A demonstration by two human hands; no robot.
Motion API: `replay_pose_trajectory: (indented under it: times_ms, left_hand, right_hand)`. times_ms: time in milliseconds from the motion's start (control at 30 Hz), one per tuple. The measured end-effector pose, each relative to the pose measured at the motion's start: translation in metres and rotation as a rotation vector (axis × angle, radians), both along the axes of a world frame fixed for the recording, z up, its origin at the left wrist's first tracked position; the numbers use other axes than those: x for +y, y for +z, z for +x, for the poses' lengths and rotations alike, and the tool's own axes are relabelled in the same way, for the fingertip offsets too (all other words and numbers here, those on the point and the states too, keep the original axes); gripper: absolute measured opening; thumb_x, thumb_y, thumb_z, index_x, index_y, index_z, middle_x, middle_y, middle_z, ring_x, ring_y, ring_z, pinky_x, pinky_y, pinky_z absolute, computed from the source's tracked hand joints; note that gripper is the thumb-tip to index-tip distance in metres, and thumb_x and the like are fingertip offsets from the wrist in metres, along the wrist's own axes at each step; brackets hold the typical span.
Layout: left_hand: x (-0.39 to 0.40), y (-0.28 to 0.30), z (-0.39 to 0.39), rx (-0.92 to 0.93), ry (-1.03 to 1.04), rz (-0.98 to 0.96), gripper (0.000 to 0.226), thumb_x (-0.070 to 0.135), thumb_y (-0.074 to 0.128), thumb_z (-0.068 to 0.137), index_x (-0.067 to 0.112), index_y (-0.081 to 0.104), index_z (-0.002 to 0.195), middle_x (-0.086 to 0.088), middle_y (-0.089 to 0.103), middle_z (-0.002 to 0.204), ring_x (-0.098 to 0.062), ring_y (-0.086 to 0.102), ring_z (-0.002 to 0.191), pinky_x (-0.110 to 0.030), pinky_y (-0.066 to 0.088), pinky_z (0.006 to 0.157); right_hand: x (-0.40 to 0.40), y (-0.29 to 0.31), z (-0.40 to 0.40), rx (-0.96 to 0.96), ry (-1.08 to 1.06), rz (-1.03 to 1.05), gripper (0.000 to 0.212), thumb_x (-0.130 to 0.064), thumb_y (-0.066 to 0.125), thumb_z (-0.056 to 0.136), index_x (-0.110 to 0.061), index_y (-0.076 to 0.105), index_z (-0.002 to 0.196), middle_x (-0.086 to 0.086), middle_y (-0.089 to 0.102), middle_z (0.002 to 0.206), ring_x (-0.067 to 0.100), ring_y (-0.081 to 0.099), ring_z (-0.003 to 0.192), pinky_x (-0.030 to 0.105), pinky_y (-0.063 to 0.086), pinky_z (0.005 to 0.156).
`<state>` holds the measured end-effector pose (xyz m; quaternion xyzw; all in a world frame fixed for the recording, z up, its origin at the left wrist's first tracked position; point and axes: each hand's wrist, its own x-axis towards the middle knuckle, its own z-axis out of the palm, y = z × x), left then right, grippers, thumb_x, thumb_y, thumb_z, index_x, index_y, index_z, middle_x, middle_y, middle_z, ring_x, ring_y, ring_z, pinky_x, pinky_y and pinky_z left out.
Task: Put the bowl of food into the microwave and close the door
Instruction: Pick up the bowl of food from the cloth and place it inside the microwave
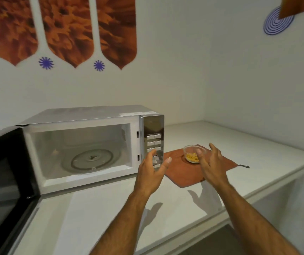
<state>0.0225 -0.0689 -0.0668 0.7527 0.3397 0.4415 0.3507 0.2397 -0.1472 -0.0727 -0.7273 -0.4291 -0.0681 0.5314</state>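
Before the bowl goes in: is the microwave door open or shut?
Open. The door is swung out to the left, and the microwave cavity and turntable show, with nothing on it.

bare forearms, two hands [152, 173], no sleeves

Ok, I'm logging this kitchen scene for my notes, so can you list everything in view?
microwave: one, white and silver, on the counter at left
microwave door: one, black, swung open to the left
turntable: one, clear glass, inside the microwave
bowl of food: one, clear glass with yellow food, on the cloth
cloth: one, rust orange, on the counter right of the microwave
counter: one, white
wall decals: several, orange and purple
left hand: open, before the control panel
right hand: open, by the bowl
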Motion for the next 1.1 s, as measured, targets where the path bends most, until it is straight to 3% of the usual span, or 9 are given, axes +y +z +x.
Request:
replay_pose_trajectory:
  times_ms: [133,200,367,500,567,667,867,1000,1100]
  left_hand:
    - [0.006,-0.008,0.035,-0.036,-0.072,-0.057,0.071,0.081,0.052,0.074,0.045,0.040,0.134,0.029,0.047,0.120,0.003,0.048,0.104,-0.012,0.038,0.075]
    - [0.012,-0.011,0.053,-0.052,-0.090,-0.092,0.070,0.079,0.053,0.074,0.045,0.039,0.134,0.026,0.045,0.116,0.011,0.049,0.094,-0.006,0.036,0.065]
    - [0.037,-0.022,0.107,-0.070,-0.114,-0.169,0.071,0.077,0.056,0.074,0.042,0.040,0.134,0.019,0.046,0.119,0.006,0.051,0.095,-0.013,0.040,0.068]
    - [0.061,-0.032,0.151,-0.115,-0.090,-0.259,0.064,0.067,0.054,0.083,0.034,0.043,0.137,0.026,0.046,0.108,0.018,0.045,0.083,-0.004,0.036,0.059]
    - [0.074,-0.039,0.172,-0.124,-0.099,-0.319,0.052,0.063,0.050,0.089,0.035,0.045,0.131,0.026,0.051,0.106,0.014,0.050,0.086,-0.004,0.042,0.061]
    - [0.092,-0.050,0.201,-0.183,-0.097,-0.402,0.051,0.063,0.046,0.091,0.029,0.051,0.128,0.009,0.063,0.117,-0.004,0.063,0.099,-0.020,0.053,0.075]
    - [0.117,-0.063,0.246,-0.261,-0.101,-0.503,0.058,0.061,0.042,0.093,0.021,0.050,0.134,-0.001,0.067,0.119,-0.013,0.068,0.101,-0.026,0.057,0.077]
    - [0.121,-0.064,0.262,-0.308,-0.109,-0.528,0.050,0.055,0.041,0.097,0.024,0.047,0.136,0.017,0.062,0.105,0.011,0.066,0.083,-0.005,0.048,0.057]
    - [0.119,-0.063,0.271,-0.341,-0.127,-0.557,0.052,0.053,0.040,0.098,0.025,0.042,0.142,0.025,0.054,0.105,0.023,0.059,0.079,-0.002,0.045,0.057]
  right_hand:
    - [0.009,-0.008,0.028,0.037,-0.024,-0.048,0.088,-0.069,0.040,0.091,-0.008,0.028,0.153,0.019,0.033,0.159,0.037,0.036,0.143,0.056,0.036,0.113]
    - [0.017,-0.012,0.040,0.051,-0.008,-0.074,0.092,-0.072,0.038,0.089,-0.006,0.027,0.153,0.020,0.031,0.159,0.038,0.035,0.144,0.056,0.034,0.114]
    - [0.044,-0.025,0.076,0.100,0.019,-0.089,0.094,-0.075,0.035,0.085,-0.006,0.033,0.150,0.018,0.037,0.156,0.033,0.033,0.144,0.040,0.029,0.112]
    - [0.071,-0.034,0.101,0.170,0.023,-0.050,0.082,-0.069,0.038,0.087,-0.010,0.042,0.145,0.017,0.047,0.149,0.032,0.042,0.137,0.030,0.029,0.101]
    - [0.084,-0.039,0.113,0.219,0.049,-0.046,0.083,-0.069,0.037,0.087,-0.011,0.039,0.146,0.016,0.046,0.151,0.031,0.043,0.138,0.036,0.034,0.109]
    - [0.103,-0.046,0.128,0.315,0.075,-0.070,0.086,-0.069,0.036,0.091,-0.011,0.029,0.153,0.013,0.037,0.158,0.030,0.038,0.143,0.050,0.035,0.115]
    - [0.138,-0.052,0.139,0.569,0.139,-0.010,0.081,-0.068,0.037,0.093,-0.015,0.029,0.153,0.010,0.043,0.154,0.025,0.046,0.137,0.045,0.041,0.111]
    - [0.155,-0.058,0.141,0.767,0.153,0.088,0.079,-0.070,0.040,0.091,-0.016,0.035,0.150,0.008,0.051,0.148,0.026,0.055,0.129,0.045,0.046,0.106]
    - [0.161,-0.059,0.143,0.898,0.165,0.163,0.070,-0.068,0.041,0.091,-0.018,0.048,0.139,0.007,0.063,0.131,0.024,0.066,0.113,0.047,0.053,0.098]
